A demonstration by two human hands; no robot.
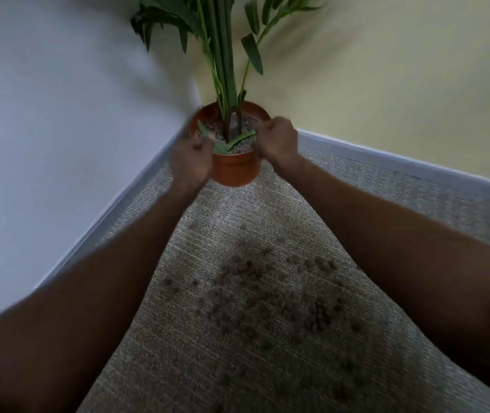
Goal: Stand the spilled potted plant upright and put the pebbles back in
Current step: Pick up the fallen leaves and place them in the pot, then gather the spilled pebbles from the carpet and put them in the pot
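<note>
An orange-brown plant pot [235, 169] stands upright on the carpet in the corner of the room, with tall green stems and leaves [223, 52] rising from it. Pebbles fill part of its top. My left hand [191, 162] is closed on the pot's left rim. On the right rim, my right hand [278, 141] grips the edge. A patch of brown pebbles [276, 293] lies scattered on the carpet between my forearms, nearer to me than the pot. The picture is blurred by motion.
A white wall [59, 114] runs along the left and a pale yellow wall [401, 84] along the right, meeting behind the pot. Grey skirting [386, 156] edges both. Grey carpet [238, 210] covers the floor.
</note>
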